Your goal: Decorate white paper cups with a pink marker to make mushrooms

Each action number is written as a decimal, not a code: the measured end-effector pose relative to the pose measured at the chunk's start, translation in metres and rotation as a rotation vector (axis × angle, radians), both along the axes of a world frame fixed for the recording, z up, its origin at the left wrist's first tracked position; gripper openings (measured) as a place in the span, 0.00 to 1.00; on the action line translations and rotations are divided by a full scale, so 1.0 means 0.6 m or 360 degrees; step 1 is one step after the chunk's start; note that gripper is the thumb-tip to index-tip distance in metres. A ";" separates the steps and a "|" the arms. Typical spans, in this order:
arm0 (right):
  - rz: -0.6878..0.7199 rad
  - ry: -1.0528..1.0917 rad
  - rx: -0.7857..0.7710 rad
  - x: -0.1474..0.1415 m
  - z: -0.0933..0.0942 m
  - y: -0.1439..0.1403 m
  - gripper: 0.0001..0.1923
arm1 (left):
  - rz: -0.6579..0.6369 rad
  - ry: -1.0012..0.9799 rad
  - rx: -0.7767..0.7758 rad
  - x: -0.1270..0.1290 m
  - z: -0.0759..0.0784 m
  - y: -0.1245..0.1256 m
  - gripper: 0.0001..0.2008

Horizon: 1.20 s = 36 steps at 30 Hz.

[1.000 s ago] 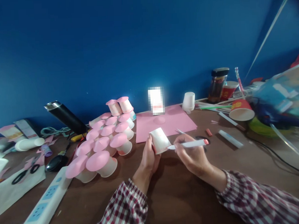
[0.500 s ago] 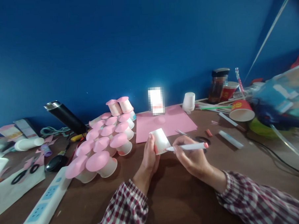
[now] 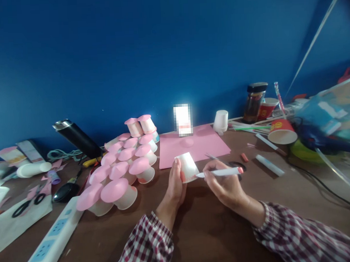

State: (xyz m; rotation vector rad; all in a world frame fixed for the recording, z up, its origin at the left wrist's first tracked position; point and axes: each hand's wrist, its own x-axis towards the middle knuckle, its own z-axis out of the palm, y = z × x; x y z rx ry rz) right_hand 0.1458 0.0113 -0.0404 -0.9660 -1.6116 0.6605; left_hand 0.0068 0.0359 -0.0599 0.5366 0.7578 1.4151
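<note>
Foreground, brown tabletop (image 3: 203, 238): two checked sleeves (image 3: 148, 244), maroon and white, cuffs gathered. Left hand (image 3: 174, 183), closed around the left side of one white cup (image 3: 188, 167), tilted, raised between the hands, reddish marks along its lower part. Right hand (image 3: 228, 186), gripping one white marker (image 3: 223, 171) pen-fashion, red end outward, tip at the cup's lower right edge. Near left: one white power strip (image 3: 49, 242) with blue socket panels; black-handled scissors (image 3: 21, 209) on white paper (image 3: 8, 235); one black mouse (image 3: 66, 192). Left of the hands: a close group of upturned cups with pink conical tops (image 3: 115, 189). Right: one small red cap (image 3: 244, 157); one pale tube (image 3: 269, 165), lying flat. Beyond the held cup: pink sheets (image 3: 171, 154). Farther: one red paper cup (image 3: 281, 128), on its side; one black tumbler (image 3: 78, 139), leaning; upturned white cups (image 3: 221, 120), nested; one dark-lidded jar (image 3: 253, 106). Rear: blue wall (image 3: 160, 50).
</note>
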 end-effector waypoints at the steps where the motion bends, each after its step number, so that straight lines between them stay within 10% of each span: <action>1: -0.0002 0.0007 0.0006 0.000 0.001 0.000 0.05 | 0.0008 0.0032 0.0010 0.000 0.000 0.000 0.21; 36: -0.0107 0.0010 0.0100 0.005 -0.004 0.004 0.02 | -0.0125 0.0006 0.0111 -0.001 -0.002 -0.007 0.17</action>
